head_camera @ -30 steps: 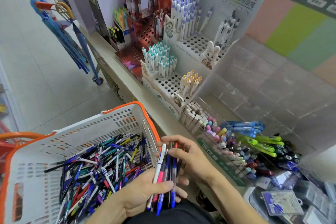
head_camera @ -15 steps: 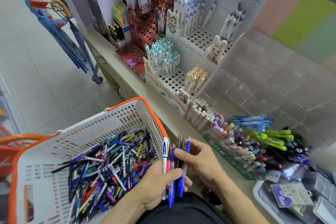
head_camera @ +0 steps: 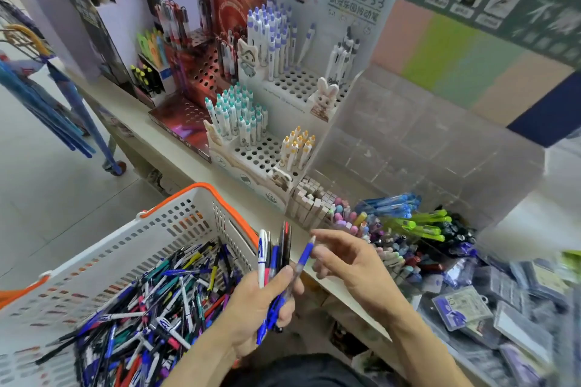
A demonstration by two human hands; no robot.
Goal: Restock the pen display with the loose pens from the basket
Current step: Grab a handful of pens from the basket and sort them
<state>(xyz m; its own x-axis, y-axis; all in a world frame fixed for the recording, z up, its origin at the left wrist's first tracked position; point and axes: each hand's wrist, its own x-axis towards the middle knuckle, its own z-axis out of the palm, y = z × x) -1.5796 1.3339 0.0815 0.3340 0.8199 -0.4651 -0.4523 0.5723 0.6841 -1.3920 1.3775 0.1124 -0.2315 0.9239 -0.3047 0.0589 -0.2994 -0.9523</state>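
A: What do we have in our left hand?

B: A bunch of pens, fingers curled round them, tips standing up above the fist. 1 blue pen leans out to the right of the grip.

A: And our right hand?

B: Just right of that blue pen, fingers loosely spread. We cannot tell whether a fingertip touches its upper end.

A: The basket?

B: Directly left of the left hand, white with an orange rim, loose pens heaped inside.

A: The display?

B: The pen display stands beyond both hands on the shelf; the clear bins sit just past the right hand.
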